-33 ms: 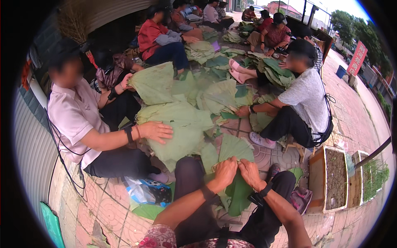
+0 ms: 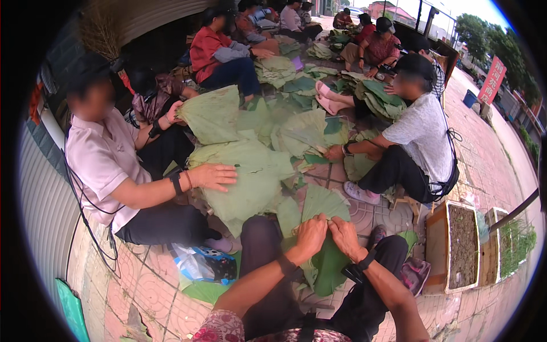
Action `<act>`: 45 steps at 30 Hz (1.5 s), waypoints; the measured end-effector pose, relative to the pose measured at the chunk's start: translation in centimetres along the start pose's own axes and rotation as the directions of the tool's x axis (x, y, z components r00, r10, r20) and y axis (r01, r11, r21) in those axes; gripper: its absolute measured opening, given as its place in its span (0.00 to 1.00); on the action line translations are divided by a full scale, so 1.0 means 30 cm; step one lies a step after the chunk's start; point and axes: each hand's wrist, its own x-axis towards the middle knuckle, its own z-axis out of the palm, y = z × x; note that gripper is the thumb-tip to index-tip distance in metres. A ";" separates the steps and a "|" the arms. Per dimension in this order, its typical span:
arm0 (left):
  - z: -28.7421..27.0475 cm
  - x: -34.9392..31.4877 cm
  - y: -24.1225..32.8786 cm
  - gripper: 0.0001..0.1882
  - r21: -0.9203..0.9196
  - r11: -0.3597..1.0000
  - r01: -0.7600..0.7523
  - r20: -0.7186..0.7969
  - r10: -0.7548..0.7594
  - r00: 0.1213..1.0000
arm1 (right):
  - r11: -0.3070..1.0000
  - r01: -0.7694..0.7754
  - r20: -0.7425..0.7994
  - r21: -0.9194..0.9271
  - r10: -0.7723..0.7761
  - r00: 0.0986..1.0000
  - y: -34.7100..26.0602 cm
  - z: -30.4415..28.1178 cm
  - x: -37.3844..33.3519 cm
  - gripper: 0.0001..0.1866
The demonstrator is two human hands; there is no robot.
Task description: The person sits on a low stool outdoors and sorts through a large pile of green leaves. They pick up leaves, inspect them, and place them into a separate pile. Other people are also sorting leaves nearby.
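Between my knees hangs a green lotus leaf [image 2: 330, 263], its broad part drooping toward the pavement. My left hand [image 2: 309, 236] and my right hand [image 2: 346, 238] meet at its upper edge, fingertips pinched close together on it. Just beyond them lies a paler, fan-shaped lotus leaf [image 2: 323, 203]; I cannot tell whether it joins the one I hold. To the left, a wide stack of pale lotus leaves [image 2: 250, 171] reaches toward my left knee, with a co-worker's hand [image 2: 215, 176] flat on top.
Co-workers sit low along both sides around heaps of leaves [image 2: 305, 134]. A plastic bag [image 2: 196, 262] lies by my left leg. At the right stand soil-filled planter boxes [image 2: 461, 245]. Pink paving [image 2: 154, 293] covers the ground; a rolling shutter [image 2: 45, 194] lines the left.
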 end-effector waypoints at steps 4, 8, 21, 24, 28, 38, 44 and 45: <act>-0.013 0.019 -0.019 0.07 -0.084 0.996 0.001 -0.056 -0.005 0.998 | 1.000 -0.030 0.089 -0.011 0.031 0.996 -0.052 -0.065 0.044 0.17; -0.022 0.011 -0.025 0.08 -0.157 0.988 -0.008 0.005 0.009 1.000 | 0.999 0.035 0.131 0.023 -0.038 0.991 -0.009 -0.078 0.035 0.15; -0.069 -0.011 0.005 0.06 -0.205 0.978 0.045 0.180 -0.007 0.984 | 0.999 -0.016 0.240 0.034 0.007 0.971 -0.008 -0.122 -0.016 0.16; -0.053 -0.022 -0.020 0.07 -0.184 0.983 -0.016 0.182 0.050 0.982 | 1.000 0.002 0.290 -0.017 0.003 0.957 -0.017 -0.111 -0.023 0.18; -0.071 -0.025 -0.053 0.08 -0.227 0.968 -0.106 0.223 0.157 0.962 | 0.999 -0.011 0.301 0.048 -0.004 0.954 -0.031 -0.119 -0.030 0.20; -0.094 0.004 0.039 0.06 -0.264 0.948 -0.179 0.120 0.217 0.969 | 1.000 0.002 0.151 0.023 -0.006 0.988 0.019 -0.103 -0.071 0.22; -0.086 -0.001 0.059 0.12 -0.267 0.942 -0.206 0.235 0.271 0.934 | 0.992 0.059 0.085 0.111 -0.068 0.994 0.071 -0.063 -0.096 0.21; -0.051 0.007 0.037 0.14 -0.250 0.949 -0.191 0.292 0.262 0.920 | 0.991 0.089 0.055 0.104 -0.095 0.994 0.108 -0.058 -0.114 0.21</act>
